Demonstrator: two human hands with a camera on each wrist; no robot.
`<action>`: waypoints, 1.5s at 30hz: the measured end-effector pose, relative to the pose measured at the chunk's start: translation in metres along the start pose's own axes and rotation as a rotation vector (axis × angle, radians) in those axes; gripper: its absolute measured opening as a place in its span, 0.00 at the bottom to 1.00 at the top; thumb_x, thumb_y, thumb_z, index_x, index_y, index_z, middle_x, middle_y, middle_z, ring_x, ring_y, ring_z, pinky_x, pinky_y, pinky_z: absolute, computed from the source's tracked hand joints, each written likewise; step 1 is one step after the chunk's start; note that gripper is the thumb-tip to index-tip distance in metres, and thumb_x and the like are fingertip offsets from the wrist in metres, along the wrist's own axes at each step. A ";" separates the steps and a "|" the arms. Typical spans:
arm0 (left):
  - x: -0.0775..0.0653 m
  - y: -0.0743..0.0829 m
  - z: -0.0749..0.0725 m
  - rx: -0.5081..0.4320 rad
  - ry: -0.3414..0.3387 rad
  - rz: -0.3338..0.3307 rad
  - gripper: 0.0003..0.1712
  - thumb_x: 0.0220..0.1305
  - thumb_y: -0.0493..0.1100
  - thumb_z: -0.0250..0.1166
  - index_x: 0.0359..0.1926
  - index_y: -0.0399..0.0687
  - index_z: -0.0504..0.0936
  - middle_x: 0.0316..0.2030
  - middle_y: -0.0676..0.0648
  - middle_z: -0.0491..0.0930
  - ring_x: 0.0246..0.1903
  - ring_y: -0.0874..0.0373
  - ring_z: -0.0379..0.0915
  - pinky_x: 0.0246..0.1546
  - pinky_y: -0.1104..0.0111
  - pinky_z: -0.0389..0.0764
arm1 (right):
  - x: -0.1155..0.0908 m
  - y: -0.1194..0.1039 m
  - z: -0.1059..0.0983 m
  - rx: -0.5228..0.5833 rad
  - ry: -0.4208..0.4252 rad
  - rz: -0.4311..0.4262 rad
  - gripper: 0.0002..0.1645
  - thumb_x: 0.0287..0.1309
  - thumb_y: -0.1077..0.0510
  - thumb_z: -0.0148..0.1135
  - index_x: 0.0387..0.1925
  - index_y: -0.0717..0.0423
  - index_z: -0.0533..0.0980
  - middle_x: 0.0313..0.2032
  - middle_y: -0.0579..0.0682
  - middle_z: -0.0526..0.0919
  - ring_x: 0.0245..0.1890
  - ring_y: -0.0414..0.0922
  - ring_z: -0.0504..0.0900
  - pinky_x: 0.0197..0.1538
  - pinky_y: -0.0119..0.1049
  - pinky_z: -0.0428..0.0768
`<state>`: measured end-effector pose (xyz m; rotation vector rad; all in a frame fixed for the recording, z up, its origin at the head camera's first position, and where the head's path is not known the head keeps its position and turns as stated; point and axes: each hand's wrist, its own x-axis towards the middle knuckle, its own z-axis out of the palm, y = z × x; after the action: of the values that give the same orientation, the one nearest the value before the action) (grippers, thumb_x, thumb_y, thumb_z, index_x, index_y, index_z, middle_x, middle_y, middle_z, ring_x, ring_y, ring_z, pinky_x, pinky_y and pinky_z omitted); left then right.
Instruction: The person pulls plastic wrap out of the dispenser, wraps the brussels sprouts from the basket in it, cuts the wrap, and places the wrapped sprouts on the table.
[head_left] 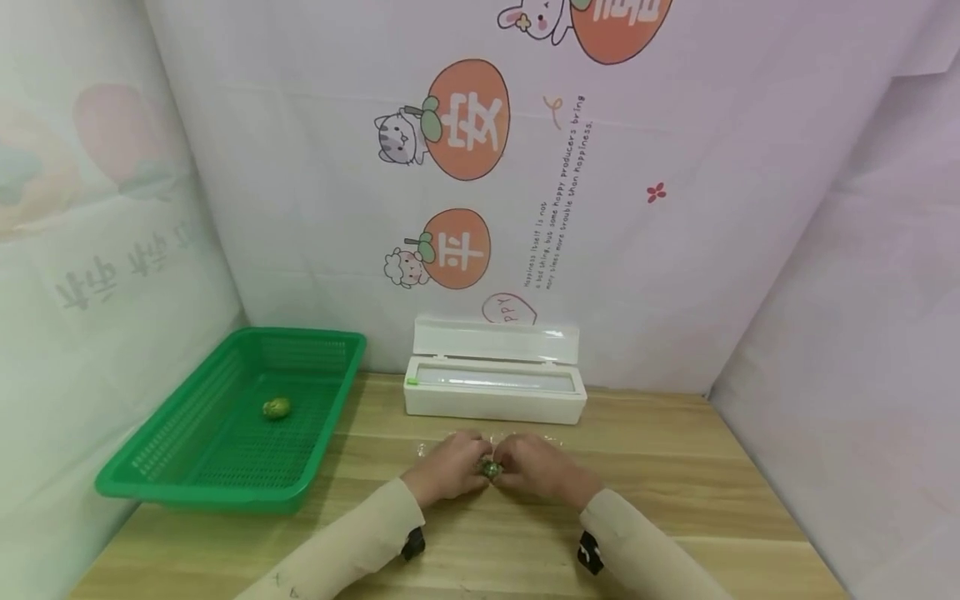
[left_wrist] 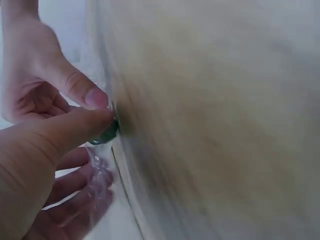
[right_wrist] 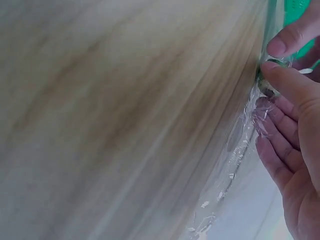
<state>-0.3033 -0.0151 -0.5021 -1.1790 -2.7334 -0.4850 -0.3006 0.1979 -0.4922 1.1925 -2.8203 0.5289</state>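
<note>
At the middle of the table, a small green roundish item (head_left: 491, 470) sits between my two hands, with clear cling film around it. My left hand (head_left: 452, 468) pinches it from the left, its thumb on the near side. From the other side my right hand (head_left: 538, 468) holds it too, and the two thumbs nearly meet. In the right wrist view the crinkled film (right_wrist: 231, 172) trails away from the fingers over the wood. The left wrist view shows just a green patch of the item (left_wrist: 106, 135); fingers cover the rest.
Behind the hands stands a white cling-film box (head_left: 495, 407), its lid raised. To the left is a green plastic basket (head_left: 324, 457) with one small yellowish-green item (head_left: 276, 407) inside. Printed white cloth (head_left: 300, 208) hangs behind and at both sides of the wooden table (head_left: 675, 467).
</note>
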 end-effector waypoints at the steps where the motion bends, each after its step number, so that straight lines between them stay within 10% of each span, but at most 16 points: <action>1: -0.001 0.000 -0.001 0.027 0.017 0.006 0.18 0.59 0.44 0.80 0.50 0.50 0.88 0.43 0.53 0.85 0.42 0.62 0.81 0.46 0.71 0.86 | 0.001 0.001 0.000 0.006 0.000 0.000 0.06 0.64 0.55 0.75 0.39 0.51 0.86 0.36 0.41 0.89 0.37 0.31 0.83 0.43 0.25 0.85; 11: 0.009 0.000 -0.007 0.006 0.077 0.053 0.12 0.59 0.38 0.79 0.45 0.50 0.90 0.37 0.53 0.87 0.37 0.64 0.81 0.41 0.75 0.85 | 0.006 0.004 -0.013 0.016 0.024 -0.008 0.13 0.62 0.57 0.76 0.47 0.55 0.86 0.42 0.48 0.92 0.42 0.39 0.89 0.49 0.29 0.88; 22: 0.023 -0.005 -0.015 -0.150 -0.038 -0.073 0.02 0.65 0.38 0.75 0.36 0.45 0.90 0.32 0.53 0.89 0.30 0.69 0.77 0.36 0.75 0.82 | 0.008 0.003 -0.009 -0.035 0.142 -0.039 0.11 0.61 0.57 0.77 0.43 0.56 0.86 0.40 0.48 0.91 0.42 0.44 0.90 0.48 0.34 0.89; 45: 0.027 -0.005 -0.011 -0.056 0.030 -0.119 0.09 0.56 0.31 0.77 0.38 0.44 0.91 0.36 0.50 0.90 0.36 0.60 0.82 0.41 0.69 0.86 | 0.015 0.008 0.002 0.007 0.130 0.114 0.14 0.61 0.57 0.76 0.48 0.53 0.86 0.42 0.45 0.89 0.44 0.42 0.86 0.50 0.39 0.87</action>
<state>-0.3256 -0.0042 -0.4868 -1.0155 -2.7931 -0.5911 -0.3163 0.1917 -0.4939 0.9646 -2.7898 0.5998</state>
